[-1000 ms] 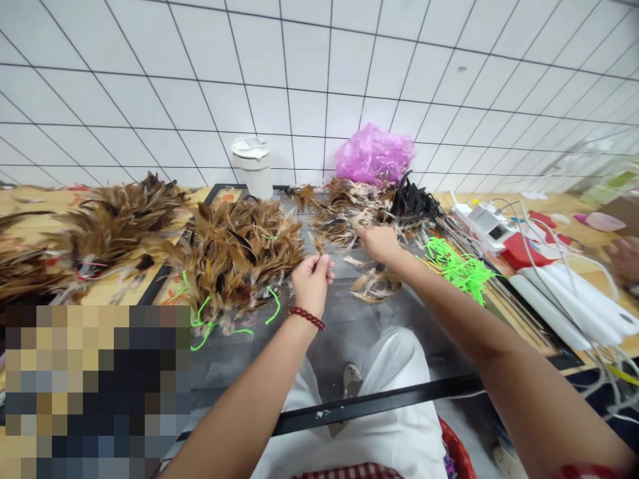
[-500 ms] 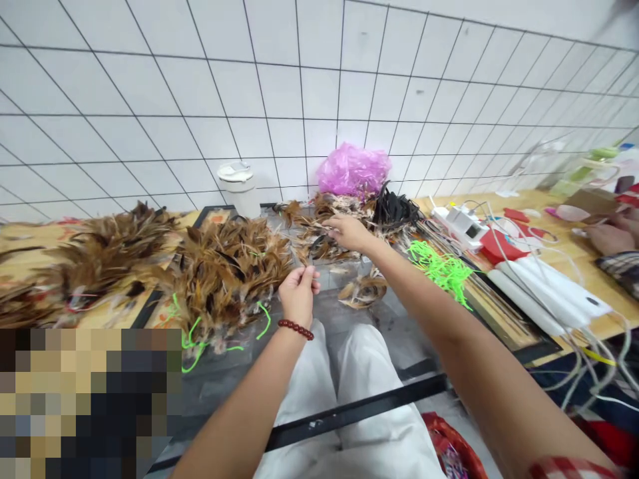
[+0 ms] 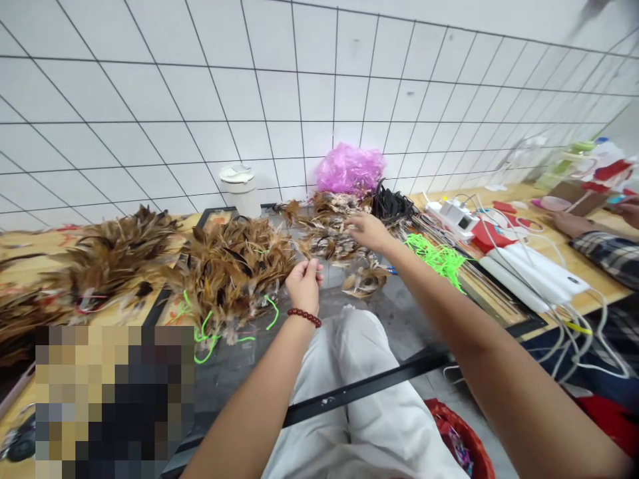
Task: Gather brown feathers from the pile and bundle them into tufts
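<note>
Looking down from head height at a dark, see-through tabletop [image 3: 407, 319] edged in black, against a white tiled wall [image 3: 279, 100]. Near the middle, in the left hand [image 3: 303, 279], thumb and curled fingers drawn narrow in a pinch around a small brown feather [image 3: 306, 254]; lower end at the fingertips, upper part pointing away toward the wall, with details too blurred to tell. On the left wrist, a dark red beaded bracelet [image 3: 303, 315]. Farther forward and to the right, the right hand [image 3: 368, 231], palm down with fingers bent, at the near right part of a loose pile of brown and whitish feathers [image 3: 327, 243]; impossible to tell from here about any contact or grip. Below the right hand, well short of the fingers, a small cluster of loose feathers [image 3: 364, 283]. Just left of the left hand, a large heap of brown feathers [image 3: 232, 259], with bright green cords [image 3: 272, 313] poking out along the near edge. Behind the right hand, black feathers [image 3: 392, 203] and a crumpled pink plastic bag [image 3: 351, 167]. To the right, beyond the right forearm, a tangle of green strings [image 3: 439, 258]. At far right, a co-worker's hand [image 3: 573, 224] and plaid sleeve [image 3: 606, 253].
</note>
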The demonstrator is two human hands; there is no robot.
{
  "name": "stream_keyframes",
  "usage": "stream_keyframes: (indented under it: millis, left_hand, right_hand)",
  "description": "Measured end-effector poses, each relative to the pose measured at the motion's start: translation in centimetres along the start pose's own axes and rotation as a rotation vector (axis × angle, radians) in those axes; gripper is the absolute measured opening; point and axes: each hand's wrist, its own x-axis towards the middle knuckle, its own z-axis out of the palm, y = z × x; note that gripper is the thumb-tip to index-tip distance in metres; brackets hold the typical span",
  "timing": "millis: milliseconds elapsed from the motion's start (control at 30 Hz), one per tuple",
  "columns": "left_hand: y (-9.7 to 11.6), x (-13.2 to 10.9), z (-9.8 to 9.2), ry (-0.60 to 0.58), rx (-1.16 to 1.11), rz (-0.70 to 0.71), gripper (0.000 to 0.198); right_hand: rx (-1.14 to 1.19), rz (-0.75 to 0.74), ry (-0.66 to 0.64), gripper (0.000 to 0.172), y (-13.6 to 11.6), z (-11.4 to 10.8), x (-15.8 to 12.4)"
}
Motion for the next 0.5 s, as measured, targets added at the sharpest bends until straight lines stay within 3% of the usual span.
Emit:
stream_keyframes:
  millis: [133, 233, 400, 500]
  left_hand:
    - [0.1, 0.0, 0.0, -0.001, -0.026, 0.005, 0.028]
    - [0.1, 0.0, -0.1, -0.007, -0.047, 0.004, 0.028]
    - [0.2, 0.0, -0.2, 0.001, -0.056, -0.006, 0.029]
    - [0.1, -0.1, -0.2, 0.011, -0.051, -0.020, 0.030]
  right_hand:
    - [0.019, -0.049, -0.007, 0.027, 0.5, -3.1, -2.1]
    - [-0.019, -0.138, -0.063, 0.024, -0.6, -3.9, -2.9]
    - [-0.142, -0.258, -0.139, 0.026, -3.6, -2.8, -2.0]
    - [-0.179, -0.208, -0.102, 0.029, -4.4, -1.5, -0.3]
